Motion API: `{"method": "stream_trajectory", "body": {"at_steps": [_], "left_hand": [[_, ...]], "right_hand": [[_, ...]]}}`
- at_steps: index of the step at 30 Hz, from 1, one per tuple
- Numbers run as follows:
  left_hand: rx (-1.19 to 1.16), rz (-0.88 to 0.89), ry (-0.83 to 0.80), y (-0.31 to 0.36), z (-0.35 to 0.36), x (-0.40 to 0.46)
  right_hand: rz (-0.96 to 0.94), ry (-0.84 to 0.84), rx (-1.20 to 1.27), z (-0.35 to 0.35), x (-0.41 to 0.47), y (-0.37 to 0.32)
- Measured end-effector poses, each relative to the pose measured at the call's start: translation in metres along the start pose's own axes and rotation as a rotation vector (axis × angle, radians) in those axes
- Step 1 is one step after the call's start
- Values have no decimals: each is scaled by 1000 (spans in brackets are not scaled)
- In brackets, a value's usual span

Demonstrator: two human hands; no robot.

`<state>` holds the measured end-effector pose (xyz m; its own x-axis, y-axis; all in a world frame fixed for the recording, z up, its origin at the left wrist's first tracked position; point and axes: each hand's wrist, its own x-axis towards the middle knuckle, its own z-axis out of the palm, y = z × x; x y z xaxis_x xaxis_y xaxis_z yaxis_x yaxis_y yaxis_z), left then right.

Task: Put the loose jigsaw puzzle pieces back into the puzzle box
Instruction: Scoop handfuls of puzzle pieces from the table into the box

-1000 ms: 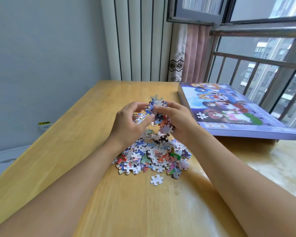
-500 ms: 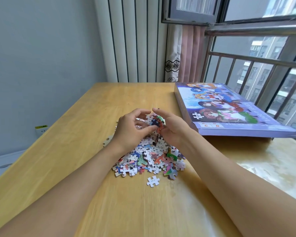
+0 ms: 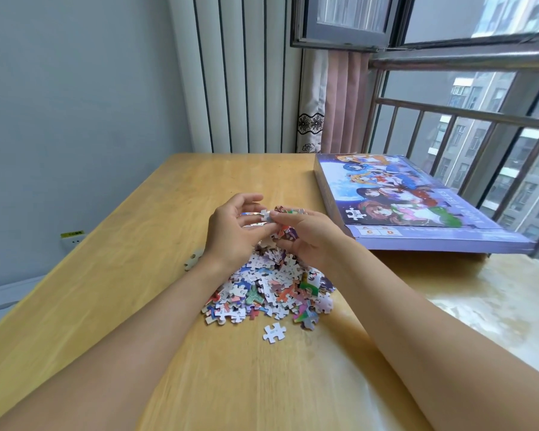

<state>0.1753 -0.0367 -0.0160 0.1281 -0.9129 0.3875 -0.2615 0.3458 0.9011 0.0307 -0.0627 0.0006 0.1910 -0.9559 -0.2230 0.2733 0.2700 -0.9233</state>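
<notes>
1. Head view, centre of the frame: a wooden table (image 3: pixel 137 244) runs from the bottom edge up to a ribbed white wall panel (image 3: pixel 240 73).
2. Pile of puzzle pieces (image 3: pixel 271 284): loose, mixed colours, heaped on the table just below centre, partly under both hands.
3. Left hand (image 3: pixel 231 234): above the far side of the pile, fingers curled and parted, thumb pressing toward the pieces held between the two hands.
4. Right hand (image 3: pixel 308 234): just beside the left, fingertips closed in a pinch on a small clump of pieces (image 3: pixel 285 213), with one white piece (image 3: pixel 265 214) at the thumb tip.
5. Single white piece (image 3: pixel 274 332): lies alone on the table, just below the pile.
6. Grey piece (image 3: pixel 193 259): lies apart at the left of the pile, beside the left wrist.
7. Puzzle box (image 3: pixel 411 203): purple, printed with cartoon figures, lid on, flat at the right of the table, well apart from the pile.
8. Upper right: window railing (image 3: pixel 467 116) and pink curtain (image 3: pixel 343 101).
</notes>
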Motion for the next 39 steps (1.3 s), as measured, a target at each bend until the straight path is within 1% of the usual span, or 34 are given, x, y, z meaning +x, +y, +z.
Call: {"method": "stream_trajectory", "body": {"at_steps": [2, 4, 7, 11, 13, 16, 19, 21, 24, 26, 28, 29, 30, 34, 37, 39], "left_hand": [[-16, 15, 12, 1, -1, 0], [-21, 12, 67, 1, -3, 2], [38, 49, 132, 2, -7, 2], [204, 176, 112, 11, -10, -7], [237, 206, 79, 18, -9, -9], [321, 259, -37, 29, -3, -6], [482, 355, -254, 45, 17, 1], [604, 385, -358, 51, 38, 7], [768, 473, -455, 64, 79, 11], [870, 481, -524, 75, 107, 5], [976, 468, -541, 83, 129, 0], [976, 438, -516, 85, 136, 0], [902, 396, -477, 85, 139, 3], [419, 170, -321, 79, 141, 34], [254, 106, -257, 94, 139, 49], [162, 94, -241, 106, 137, 56]], "right_hand": [[18, 26, 44, -1, -1, -3], [32, 71, 145, -2, 0, -9], [68, 95, 291, -2, -6, -19], [118, 93, 372, -9, -24, -28], [133, 81, 386, -15, -33, -32], [115, 71, 369, -26, -52, -44], [50, 59, 391, -40, -75, -65], [-3, 65, 384, -51, -89, -77], [-50, 112, 398, -74, -102, -88], [-59, 162, 428, -92, -106, -89], [-42, 193, 451, -106, -109, -88], [-30, 193, 464, -113, -112, -88], [-21, 184, 481, -118, -114, -87], [-56, 141, 477, -128, -120, -82], [-71, 153, 465, -131, -115, -75], [-39, 217, 481, -134, -108, -75]]}}
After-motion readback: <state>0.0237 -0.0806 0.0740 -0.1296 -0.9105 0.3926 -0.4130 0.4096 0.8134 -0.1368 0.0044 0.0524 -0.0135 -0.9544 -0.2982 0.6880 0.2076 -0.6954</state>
